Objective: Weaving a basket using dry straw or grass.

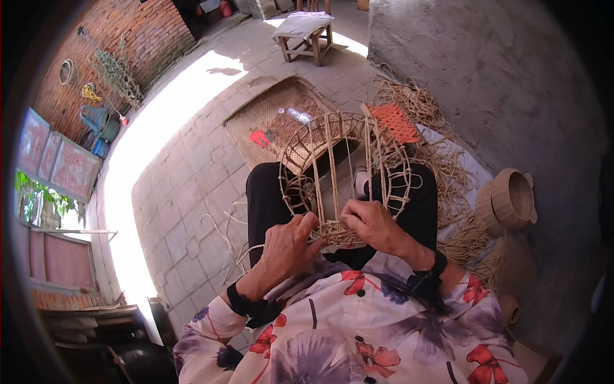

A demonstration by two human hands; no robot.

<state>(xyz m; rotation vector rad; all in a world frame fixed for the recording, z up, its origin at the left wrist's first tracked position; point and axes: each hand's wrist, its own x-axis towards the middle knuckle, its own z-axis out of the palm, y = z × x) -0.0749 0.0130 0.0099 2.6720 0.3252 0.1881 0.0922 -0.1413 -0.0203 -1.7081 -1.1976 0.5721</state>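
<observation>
On my lap rests a half-woven basket frame (299, 136), round, with straw-coloured cords stretched across its opening. My left hand (291, 246) is closed at the frame's near edge, its thumb and fingers pinching the woven cord (334, 232) there. Just to its right, my right hand (373, 223) curls its fingers over the same near edge, gripping cord too. The fingertips of both hands are partly hidden. Loose cord ends (227, 230) trail off to the left of my left hand.
Ahead on the paved floor lies a flat woven tray (246, 118) with brown bits and a red item. Heaps of loose cord (451, 173) and an orange woven piece (393, 121) lie to the right, beside finished baskets (513, 197). A wooden stool (306, 35) stands farther off.
</observation>
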